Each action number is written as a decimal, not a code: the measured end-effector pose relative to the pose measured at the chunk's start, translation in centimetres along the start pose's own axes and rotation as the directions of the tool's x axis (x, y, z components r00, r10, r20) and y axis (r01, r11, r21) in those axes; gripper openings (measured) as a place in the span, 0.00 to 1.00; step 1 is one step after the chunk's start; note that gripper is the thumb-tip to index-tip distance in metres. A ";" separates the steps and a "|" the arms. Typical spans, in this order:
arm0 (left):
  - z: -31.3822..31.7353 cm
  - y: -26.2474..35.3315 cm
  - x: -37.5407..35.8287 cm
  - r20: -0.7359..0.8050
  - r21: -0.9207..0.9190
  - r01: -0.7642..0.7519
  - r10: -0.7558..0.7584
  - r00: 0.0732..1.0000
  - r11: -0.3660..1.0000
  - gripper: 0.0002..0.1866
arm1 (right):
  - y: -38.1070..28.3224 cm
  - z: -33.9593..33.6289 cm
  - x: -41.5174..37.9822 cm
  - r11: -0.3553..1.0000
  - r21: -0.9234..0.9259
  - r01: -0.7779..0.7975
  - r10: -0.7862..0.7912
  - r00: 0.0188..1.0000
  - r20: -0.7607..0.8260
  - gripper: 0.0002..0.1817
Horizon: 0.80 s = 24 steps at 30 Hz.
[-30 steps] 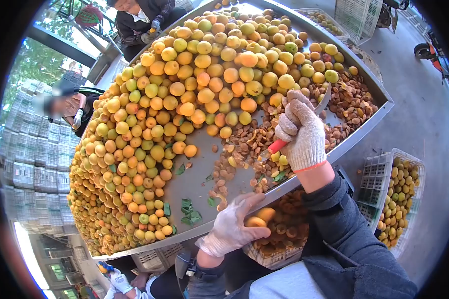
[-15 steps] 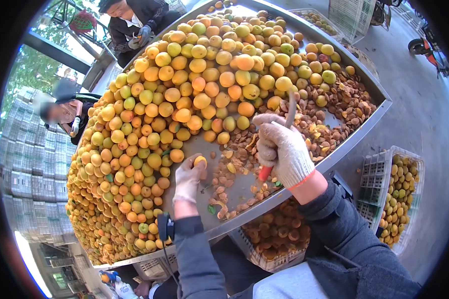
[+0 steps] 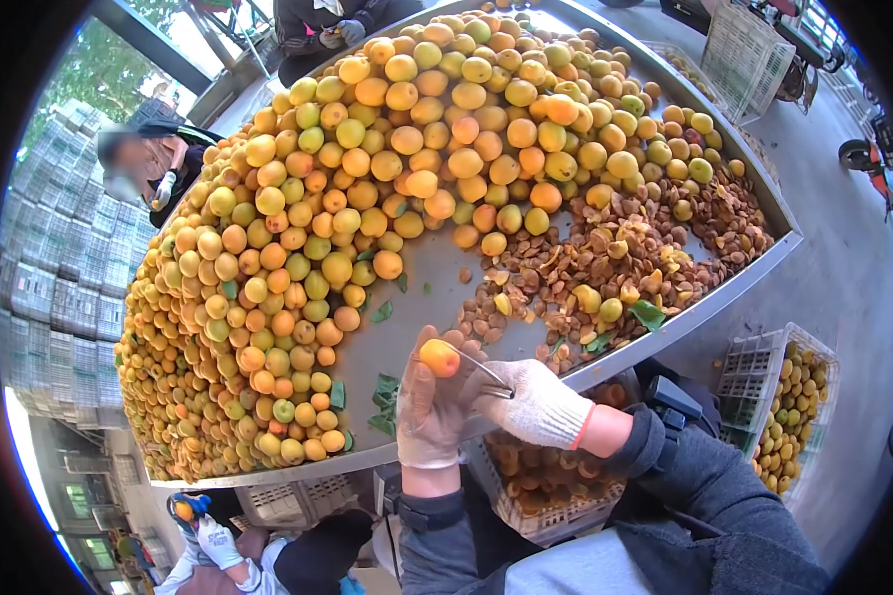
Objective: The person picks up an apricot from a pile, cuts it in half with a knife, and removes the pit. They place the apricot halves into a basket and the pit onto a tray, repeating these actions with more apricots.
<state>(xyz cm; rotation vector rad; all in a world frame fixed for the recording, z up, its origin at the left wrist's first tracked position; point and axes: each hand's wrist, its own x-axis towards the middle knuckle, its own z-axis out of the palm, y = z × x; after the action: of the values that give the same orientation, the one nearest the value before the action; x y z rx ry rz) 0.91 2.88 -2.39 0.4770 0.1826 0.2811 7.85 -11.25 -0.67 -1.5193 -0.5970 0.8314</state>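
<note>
A whole orange apricot (image 3: 440,358) is held up between the gloved fingers of my left hand (image 3: 433,421), near the table's front edge. My right hand (image 3: 541,405), in a white knit glove, is wrapped round a knife (image 3: 478,367). Its thin blade reaches left to the apricot, with the tip right at the fruit's side; the handle is hidden in my fist. Beyond my hands, a heap of brown apricot pits (image 3: 566,268) with scraps of flesh spreads over the metal table (image 3: 432,268). Whole apricots (image 3: 337,178) are piled along its left and far sides.
Below the table edge stands a crate of halved apricots (image 3: 536,496). Another crate (image 3: 754,372) of fruit sits on the floor at right. Green leaves (image 3: 385,397) lie beside my left hand. Co-workers sit at the far side (image 3: 313,35), left (image 3: 159,164) and lower left (image 3: 218,545).
My hands have come together: the knife, raised upright before, now points left at the apricot in my left hand. The view has shifted, and green leaves show on the table near my hands.
</note>
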 end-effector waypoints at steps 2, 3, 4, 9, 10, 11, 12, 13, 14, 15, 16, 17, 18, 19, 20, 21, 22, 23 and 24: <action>0.2 -0.2 -0.6 0.002 0.058 -0.017 0.017 1.000 0.998 0.26 | -0.5 0.4 -0.2 0.995 -0.095 -0.009 0.008 1.000 -0.013 0.12; 0.2 -0.2 -0.7 0.001 0.052 -0.017 0.017 1.000 0.998 0.26 | -0.7 0.5 -0.3 0.983 -0.183 -0.018 0.013 1.000 -0.026 0.13; 0.1 -0.1 -0.9 0.028 0.084 -0.019 0.017 0.999 0.996 0.26 | -0.7 0.6 -0.4 0.982 -0.187 -0.021 0.016 1.000 -0.025 0.13; 0.6 0.1 -2.0 -0.007 0.200 -0.048 0.051 0.999 0.979 0.28 | -0.6 0.8 -0.5 0.968 -0.253 -0.007 0.007 1.000 -0.004 0.16; 1.1 0.1 -2.3 -0.002 0.287 -0.042 0.045 0.999 0.957 0.28 | -0.4 0.7 -0.4 0.968 -0.251 -0.008 0.007 1.000 -0.003 0.16; 1.5 0.1 -2.5 0.002 0.372 -0.034 0.036 0.999 0.927 0.29 | 0.0 0.5 -0.4 0.966 -0.256 -0.027 0.038 0.999 0.039 0.16; 1.6 0.2 -2.6 0.002 0.373 -0.030 0.032 0.999 0.927 0.29 | 0.2 0.3 -0.4 0.963 -0.264 -0.046 0.069 0.995 0.079 0.17; 1.8 0.3 -2.5 0.019 0.414 -0.033 0.028 0.999 0.910 0.29 | 0.0 0.2 -0.5 0.963 -0.264 -0.048 0.070 0.995 0.073 0.17; 2.0 0.4 -2.5 0.035 0.453 -0.037 0.024 0.999 0.891 0.29 | -0.2 0.2 -0.6 0.941 -0.331 -0.067 0.094 0.993 0.066 0.15; 2.4 0.2 -2.5 0.038 0.451 -0.037 0.023 0.999 0.892 0.29 | -0.4 0.2 -0.7 0.914 -0.396 -0.085 0.118 0.991 0.059 0.13; 3.0 0.1 -2.4 0.021 0.400 -0.038 0.032 0.999 0.916 0.29 | -0.5 0.3 -0.8 0.914 -0.397 -0.085 0.117 0.991 0.057 0.13; 3.3 0.1 -2.3 0.004 0.349 -0.040 0.041 0.999 0.936 0.30 | -0.5 0.6 -0.9 0.917 -0.397 -0.028 0.027 1.000 -0.006 0.15; 2.9 -0.1 -2.3 0.007 0.349 -0.042 0.042 0.999 0.936 0.30 | -0.5 0.7 -1.0 0.916 -0.400 0.031 -0.065 0.995 -0.069 0.16; 2.0 -0.4 -2.4 0.007 0.410 -0.021 0.020 1.000 0.912 0.31 | -0.4 0.7 -1.1 0.915 -0.401 0.033 -0.067 0.995 -0.071 0.16; 1.4 -0.6 -2.4 0.004 0.467 0.000 -0.003 1.000 0.884 0.32 | -0.3 0.8 -1.2 0.895 -0.445 0.041 -0.090 0.992 -0.090 0.16; 1.6 -0.6 -2.4 0.003 0.465 0.000 -0.002 1.000 0.885 0.32 | -0.3 0.8 -1.3 0.872 -0.488 0.047 -0.112 0.988 -0.106 0.16; 1.9 -0.6 -2.5 -0.034 0.535 0.016 0.003 0.999 0.844 0.32 | -0.4 0.6 -1.4 0.872 -0.488 0.043 -0.108 0.989 -0.106 0.16; 2.2 -0.5 -2.7 -0.072 0.602 0.034 0.011 0.997 0.798 0.33 | -0.8 0.2 -1.5 0.837 -0.547 0.018 -0.065 0.996 -0.067 0.15; 2.4 -0.6 -2.9 -0.073 0.601 0.034 0.012 0.997 0.799 0.33 | -1.1 -0.2 -1.4 0.796 -0.606 0.000 -0.023 0.999 -0.031 0.15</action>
<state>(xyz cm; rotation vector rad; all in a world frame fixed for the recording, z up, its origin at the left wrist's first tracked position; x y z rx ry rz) -1.10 0.50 -0.27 1.1052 0.3508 0.2237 7.22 -12.31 0.63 -2.1075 -0.9027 0.6211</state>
